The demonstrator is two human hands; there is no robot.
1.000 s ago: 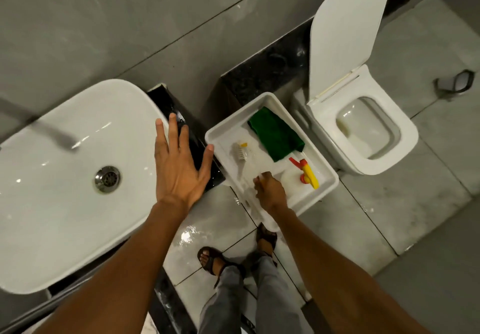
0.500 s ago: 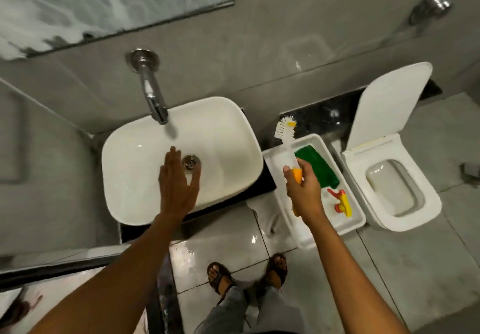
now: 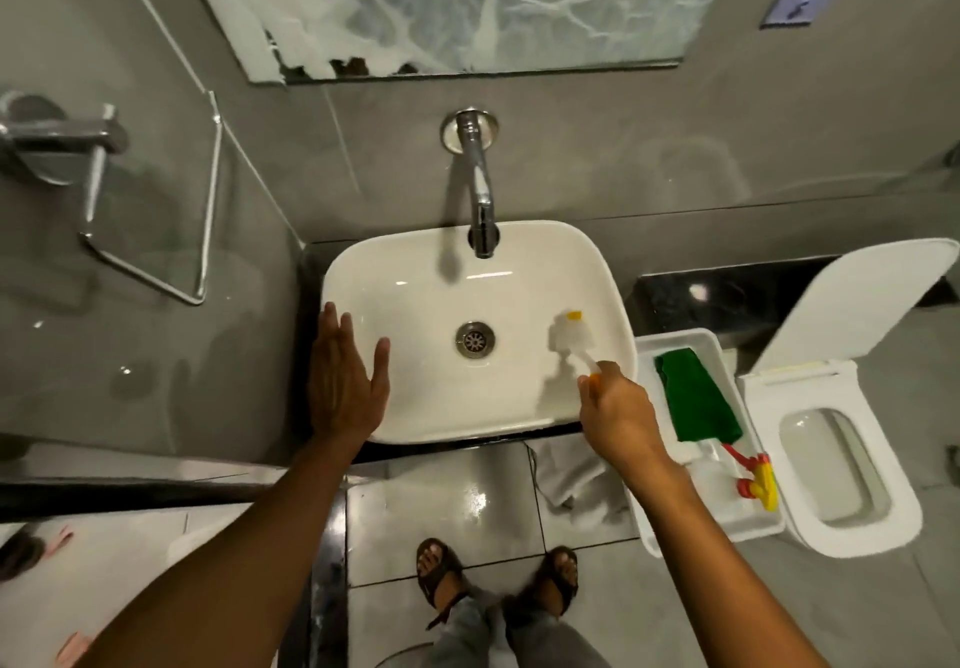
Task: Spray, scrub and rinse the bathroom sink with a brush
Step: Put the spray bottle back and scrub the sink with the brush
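The white oval sink (image 3: 415,272) sits below a chrome wall tap (image 3: 480,199), with a metal drain (image 3: 475,339) at its centre. My right hand (image 3: 618,418) grips the orange-and-white handle of a white-bristled brush (image 3: 569,337), whose blurred head is over the right inner wall of the basin. Flat on the sink's left rim rests my left hand (image 3: 345,381), fingers spread, holding nothing. A spray bottle with a red and yellow trigger (image 3: 756,480) lies in the white tray (image 3: 675,345) to the right of the sink.
A green cloth (image 3: 696,397) lies in the tray. A white toilet (image 3: 852,470) with raised lid stands at the right. A foam-streaked mirror (image 3: 467,2) hangs above the tap. A glass shower partition with chrome handle (image 3: 67,137) is at left. My sandalled feet stand on wet floor tiles.
My right hand lifted the brush from the tray and carried it left into the sink. My left hand shifted from the basin's front to its left rim. The view swung to centre on the sink.
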